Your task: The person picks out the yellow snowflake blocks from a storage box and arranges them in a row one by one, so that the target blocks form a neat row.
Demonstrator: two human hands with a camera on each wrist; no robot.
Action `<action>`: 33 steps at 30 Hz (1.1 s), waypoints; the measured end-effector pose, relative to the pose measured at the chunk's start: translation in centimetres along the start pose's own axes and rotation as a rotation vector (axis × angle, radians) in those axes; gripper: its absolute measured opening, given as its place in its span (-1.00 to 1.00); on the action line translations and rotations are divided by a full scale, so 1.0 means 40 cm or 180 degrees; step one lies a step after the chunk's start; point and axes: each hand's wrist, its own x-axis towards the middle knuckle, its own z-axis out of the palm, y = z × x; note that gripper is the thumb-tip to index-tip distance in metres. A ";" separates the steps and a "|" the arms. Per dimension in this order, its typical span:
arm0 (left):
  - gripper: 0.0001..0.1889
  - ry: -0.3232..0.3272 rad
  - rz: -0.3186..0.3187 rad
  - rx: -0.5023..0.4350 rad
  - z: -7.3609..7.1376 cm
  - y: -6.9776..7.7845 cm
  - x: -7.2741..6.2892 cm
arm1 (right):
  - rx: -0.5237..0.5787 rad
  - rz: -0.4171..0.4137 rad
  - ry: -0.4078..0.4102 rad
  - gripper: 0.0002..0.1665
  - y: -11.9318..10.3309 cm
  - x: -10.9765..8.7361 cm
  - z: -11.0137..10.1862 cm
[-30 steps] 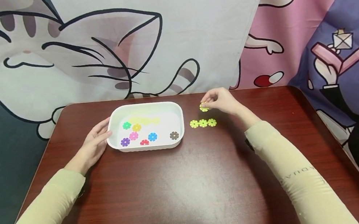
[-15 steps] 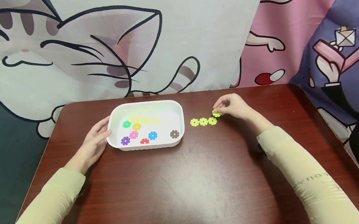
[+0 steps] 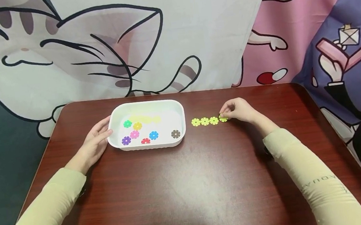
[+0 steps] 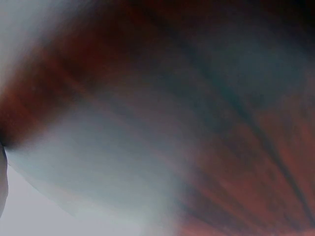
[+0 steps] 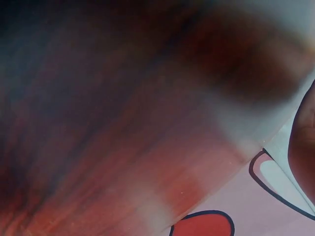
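In the head view, my right hand (image 3: pixel 238 110) pinches a yellow-green notched plastic disc (image 3: pixel 223 119) between thumb and fingertips, down at table height. It sits at the right end of a row of 3 matching discs (image 3: pixel 204 121); whether it touches the last one is hard to tell. My left hand (image 3: pixel 95 141) holds the left end of a white tray (image 3: pixel 152 146), thumb at the rim and fingers along the outside. Inside the tray lie several loose discs, among them a green disc (image 3: pixel 127 124), a purple disc (image 3: pixel 126 140), a blue disc (image 3: pixel 154 135) and a brown disc (image 3: pixel 175 134).
A pale yellow patch of discs (image 3: pixel 145 119) lies toward the tray's far side. The brown wooden table (image 3: pixel 175 186) stretches toward me. Behind its far edge hangs a cartoon-printed cloth (image 3: pixel 211 32). Both wrist views are mostly blurred.
My right hand has carried the yellow-green disc rightward and toward me, from above the row down to its right end. The left hand stays at the tray.
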 end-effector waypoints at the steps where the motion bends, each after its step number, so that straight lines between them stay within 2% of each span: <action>1: -0.56 0.0003 -0.0004 0.0008 0.000 0.001 -0.001 | -0.0040 -0.0006 -0.0005 -0.86 0.002 0.000 0.001; 12: -0.55 -0.0002 -0.0019 0.0032 0.001 0.001 0.000 | -0.0314 -0.0120 0.0015 -0.89 0.016 0.003 0.006; 33: -0.54 0.0010 -0.0027 -0.0040 -0.002 0.001 0.000 | -0.0271 -0.0134 0.0044 -0.88 0.010 -0.001 0.013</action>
